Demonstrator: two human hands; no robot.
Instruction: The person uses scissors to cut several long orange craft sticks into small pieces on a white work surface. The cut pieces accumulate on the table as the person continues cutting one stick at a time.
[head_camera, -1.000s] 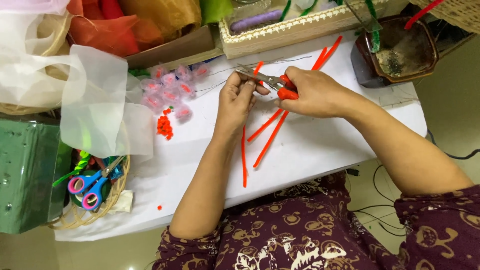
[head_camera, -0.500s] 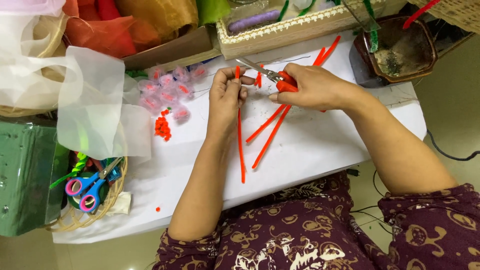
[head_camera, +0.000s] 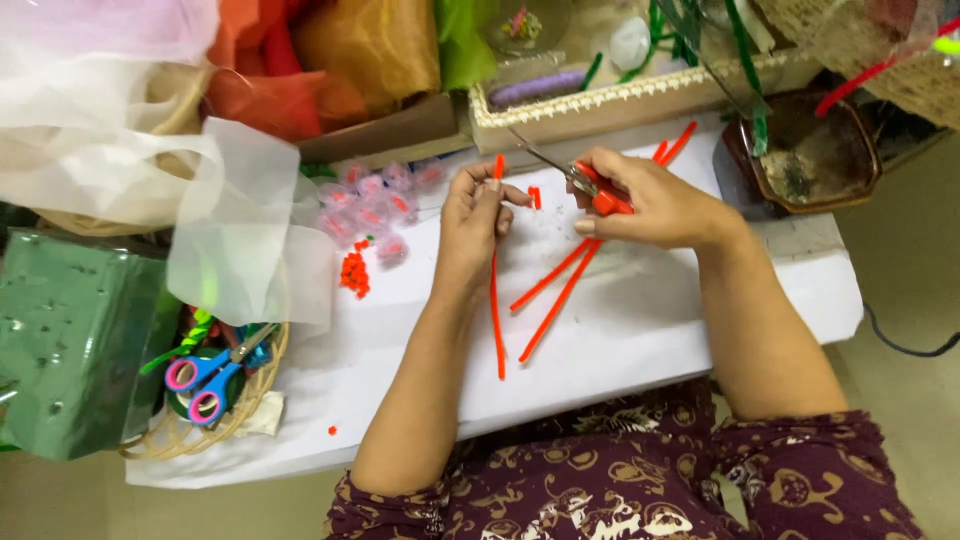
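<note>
My left hand (head_camera: 477, 222) pinches a long orange pipe cleaner (head_camera: 496, 300) near its top end; the stick hangs down over the white table (head_camera: 640, 340). My right hand (head_camera: 650, 205) grips red-handled scissors (head_camera: 585, 180), blades pointing up and left. A short orange cut piece (head_camera: 535, 197) is between the two hands. Two more orange pipe cleaners (head_camera: 555, 285) lie slanted on the table under my right hand. A small heap of orange cut bits (head_camera: 354, 273) lies to the left.
Small clear packets with pink contents (head_camera: 378, 205) sit near sheer white fabric (head_camera: 220, 220). A wicker basket (head_camera: 200, 425) holds pink and blue scissors (head_camera: 205, 375). A green box (head_camera: 70, 340) is far left, a lace-trimmed tray (head_camera: 640, 95) and a brown dish (head_camera: 810, 150) at the back.
My left hand lifted the pipe cleaner's top end higher. The scissors swung away to the right, and a short orange piece has appeared between my hands.
</note>
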